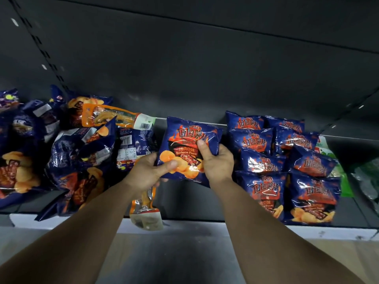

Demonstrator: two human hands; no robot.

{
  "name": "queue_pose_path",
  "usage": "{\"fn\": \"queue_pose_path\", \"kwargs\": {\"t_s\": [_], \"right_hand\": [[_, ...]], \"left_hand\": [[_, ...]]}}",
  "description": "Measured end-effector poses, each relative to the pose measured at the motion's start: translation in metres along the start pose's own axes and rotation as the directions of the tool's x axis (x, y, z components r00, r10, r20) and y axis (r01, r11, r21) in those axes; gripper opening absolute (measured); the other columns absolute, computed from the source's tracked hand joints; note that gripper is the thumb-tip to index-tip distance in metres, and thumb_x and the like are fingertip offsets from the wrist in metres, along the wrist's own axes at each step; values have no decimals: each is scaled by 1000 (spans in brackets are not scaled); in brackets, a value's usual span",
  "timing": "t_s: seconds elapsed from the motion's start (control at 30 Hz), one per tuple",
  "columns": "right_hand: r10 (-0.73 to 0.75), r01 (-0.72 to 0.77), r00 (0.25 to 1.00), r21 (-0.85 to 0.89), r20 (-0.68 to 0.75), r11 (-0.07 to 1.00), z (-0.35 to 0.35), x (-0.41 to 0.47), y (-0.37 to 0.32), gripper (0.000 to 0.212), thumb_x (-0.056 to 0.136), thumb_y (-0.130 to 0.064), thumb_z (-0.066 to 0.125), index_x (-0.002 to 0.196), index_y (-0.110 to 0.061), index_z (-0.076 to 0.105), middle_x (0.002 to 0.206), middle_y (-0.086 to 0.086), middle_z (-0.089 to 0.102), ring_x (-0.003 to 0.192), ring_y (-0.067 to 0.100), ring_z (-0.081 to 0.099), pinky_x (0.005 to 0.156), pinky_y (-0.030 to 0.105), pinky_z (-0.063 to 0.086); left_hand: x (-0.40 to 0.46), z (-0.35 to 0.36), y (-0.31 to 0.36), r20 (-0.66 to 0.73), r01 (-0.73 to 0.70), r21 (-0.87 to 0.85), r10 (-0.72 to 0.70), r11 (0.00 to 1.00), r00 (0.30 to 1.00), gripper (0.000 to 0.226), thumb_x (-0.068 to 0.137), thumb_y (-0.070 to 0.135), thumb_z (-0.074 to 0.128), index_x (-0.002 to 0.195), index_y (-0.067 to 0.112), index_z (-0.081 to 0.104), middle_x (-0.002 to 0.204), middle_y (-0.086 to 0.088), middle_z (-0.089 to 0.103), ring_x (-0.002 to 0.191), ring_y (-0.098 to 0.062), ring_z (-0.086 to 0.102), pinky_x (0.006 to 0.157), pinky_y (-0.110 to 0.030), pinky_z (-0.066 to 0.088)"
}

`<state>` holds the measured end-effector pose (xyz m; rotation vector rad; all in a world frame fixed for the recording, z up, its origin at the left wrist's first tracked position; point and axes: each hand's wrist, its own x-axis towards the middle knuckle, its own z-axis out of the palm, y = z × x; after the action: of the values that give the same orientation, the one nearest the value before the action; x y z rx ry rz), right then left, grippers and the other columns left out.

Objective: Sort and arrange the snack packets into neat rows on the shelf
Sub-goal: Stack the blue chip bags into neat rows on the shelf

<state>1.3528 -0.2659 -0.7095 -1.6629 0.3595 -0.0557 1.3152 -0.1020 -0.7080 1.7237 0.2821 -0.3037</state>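
A blue barbecue-flavour chip packet is held above the middle of the dark shelf, face up. My left hand grips its lower left corner, thumb on the front. My right hand grips its right side, thumb on the front. To the right, several identical blue packets lie in two overlapping rows. To the left lies a loose heap of blue packets, some face down.
An orange clear-window packet lies on top of the heap. Another orange packet hangs over the shelf's white front edge under my left wrist. Green packets sit at the far right. The back panel is dark.
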Motion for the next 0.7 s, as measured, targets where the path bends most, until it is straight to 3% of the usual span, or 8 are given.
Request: {"fn": "queue_pose_path", "kwargs": {"t_s": [0.1,0.2,0.27,0.4,0.47,0.57,0.7], "right_hand": [[-16,15,1000,-60,-18,998,0,-1,3,19,84,-33,70,89,-15,64,83,-6,67,79,8,63,70,17,47],[-8,2,998,-94,-66,996,-5,2,5,24,84,-35,69,91,-13,63,85,-4,67,82,12,63,78,25,49],[-1,-13,995,-131,-102,991,-5,1,5,31,84,-39,69,96,-12,61,88,-3,66,85,15,63,83,29,50],[56,-89,990,-261,-131,961,4,-8,3,59,85,-48,63,128,-11,45,110,3,63,104,22,58,87,24,38],[75,-97,994,-360,-74,928,6,-12,8,68,87,-50,58,136,-9,35,127,10,57,117,28,54,93,29,39],[138,-131,990,-543,-27,830,0,-19,16,83,90,-52,51,147,-2,17,148,18,33,133,31,38,103,31,32],[229,-110,971,-736,63,668,-12,-22,26,85,93,-54,43,148,0,8,151,19,20,138,31,30,107,31,28]], "left_hand": [[3,-1,-5,9,15,13,-16,1000,1000,19,89,38,58,92,20,62,73,1,66,52,-8,58,46,-18,41],[9,1,-11,-12,111,-126,-114,986,993,27,92,43,53,98,19,65,73,-4,66,58,-13,57,58,-24,47],[16,3,-16,-36,142,-191,-152,971,988,21,94,35,54,100,18,64,77,-2,67,57,-9,59,55,-20,47],[32,17,-23,-180,100,-218,-141,971,974,13,97,27,53,95,17,61,80,0,64,49,-1,60,47,-15,44],[40,25,-21,-237,74,-194,-120,978,964,15,98,25,49,88,19,58,76,2,61,52,-2,60,51,-17,44],[57,33,-17,-327,44,-85,-69,995,943,17,100,24,45,89,17,56,74,-3,60,54,-5,59,49,-18,43],[83,46,-12,-361,41,56,-18,998,932,17,101,24,42,105,14,55,92,-10,63,62,-11,59,59,-26,42]]}}
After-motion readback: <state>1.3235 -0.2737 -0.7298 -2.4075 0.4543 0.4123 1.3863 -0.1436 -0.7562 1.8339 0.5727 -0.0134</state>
